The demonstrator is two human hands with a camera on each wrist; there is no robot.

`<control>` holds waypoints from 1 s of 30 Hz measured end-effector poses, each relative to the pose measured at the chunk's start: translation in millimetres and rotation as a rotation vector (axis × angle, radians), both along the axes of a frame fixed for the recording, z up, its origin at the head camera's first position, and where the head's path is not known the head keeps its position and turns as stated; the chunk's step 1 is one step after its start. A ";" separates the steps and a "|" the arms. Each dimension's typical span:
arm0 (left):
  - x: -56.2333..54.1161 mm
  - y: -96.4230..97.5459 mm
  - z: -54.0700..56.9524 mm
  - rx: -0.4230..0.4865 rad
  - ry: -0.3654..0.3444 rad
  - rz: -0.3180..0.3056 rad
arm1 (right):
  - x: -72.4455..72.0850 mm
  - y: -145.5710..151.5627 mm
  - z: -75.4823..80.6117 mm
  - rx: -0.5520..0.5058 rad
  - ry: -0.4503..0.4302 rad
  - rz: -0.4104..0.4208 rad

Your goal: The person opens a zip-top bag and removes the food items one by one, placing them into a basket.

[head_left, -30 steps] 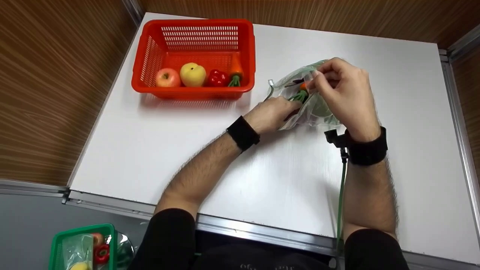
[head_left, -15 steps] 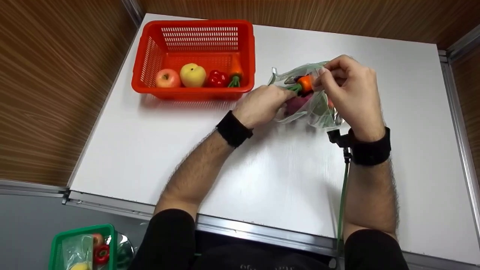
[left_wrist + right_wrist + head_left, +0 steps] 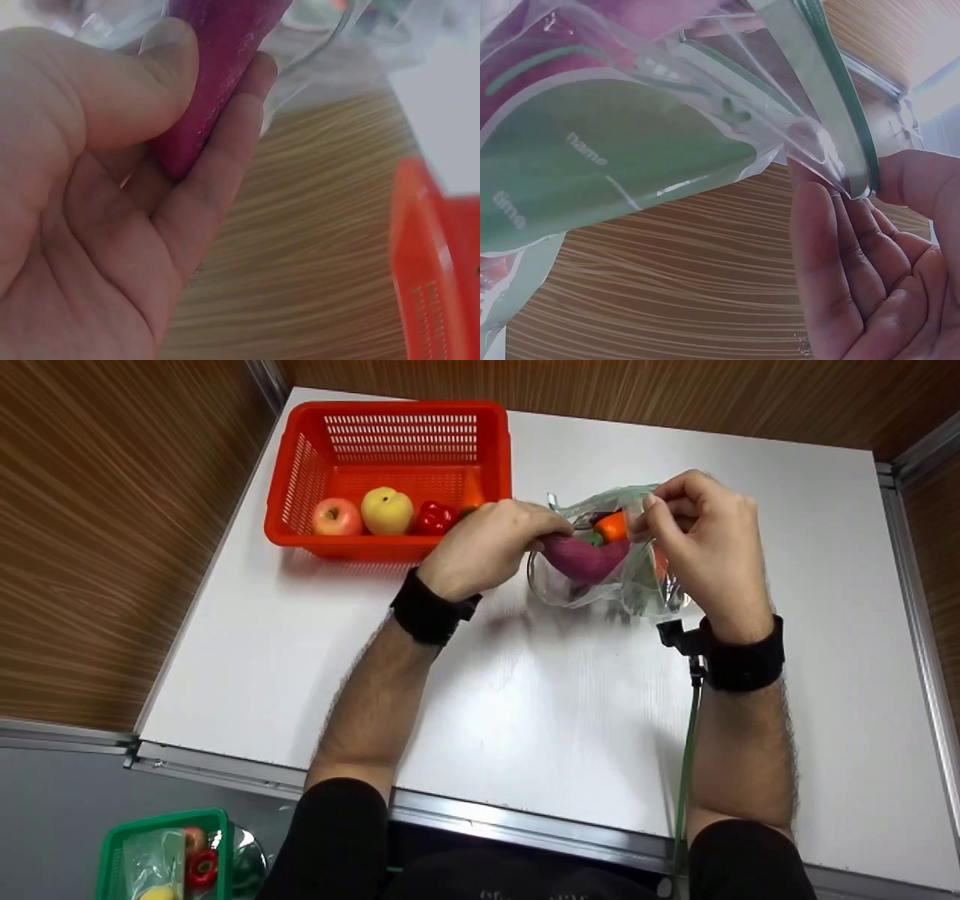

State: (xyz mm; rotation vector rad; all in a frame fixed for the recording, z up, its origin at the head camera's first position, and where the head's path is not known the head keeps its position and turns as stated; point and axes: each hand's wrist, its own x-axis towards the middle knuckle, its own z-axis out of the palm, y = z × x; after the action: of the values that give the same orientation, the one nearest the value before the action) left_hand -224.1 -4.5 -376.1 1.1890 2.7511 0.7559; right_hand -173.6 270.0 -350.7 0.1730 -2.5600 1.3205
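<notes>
My left hand [image 3: 487, 546] pinches the tapered end of a purple sweet potato [image 3: 585, 561] between thumb and fingers. In the left wrist view, the sweet potato [image 3: 225, 64] lies along the fingers. Most of it sits in the mouth of a clear zip bag [image 3: 559, 589] with a green edge. My right hand [image 3: 709, 544] pinches the bag's rim near the top, holding the mouth apart. An orange carrot [image 3: 613, 525] with a green top and a dark item show inside. The right wrist view shows the bag's green label [image 3: 615, 150] printed with "name" and "time".
A red basket [image 3: 386, 544] stands at the back left, holding an apple [image 3: 337, 517], a yellow peach [image 3: 387, 511], a red pepper [image 3: 436, 518] and a partly hidden carrot [image 3: 472, 491]. A green basket [image 3: 112, 870] with produce is below the white table [image 3: 525, 720].
My left hand has come out of the bag and moved left toward the red basket, drawing the sweet potato's end out past the bag's mouth. My right hand shifted slightly right.
</notes>
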 end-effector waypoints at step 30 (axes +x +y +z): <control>19.2 -94.0 47.4 0.348 0.043 0.114 | -2.6 7.8 2.0 -0.018 0.003 -0.009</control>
State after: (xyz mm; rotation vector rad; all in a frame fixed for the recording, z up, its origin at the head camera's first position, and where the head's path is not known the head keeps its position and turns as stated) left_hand -204.8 -98.5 -328.7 1.1127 2.8204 1.2794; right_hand -176.2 277.8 -348.7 0.1598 -2.5421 1.3387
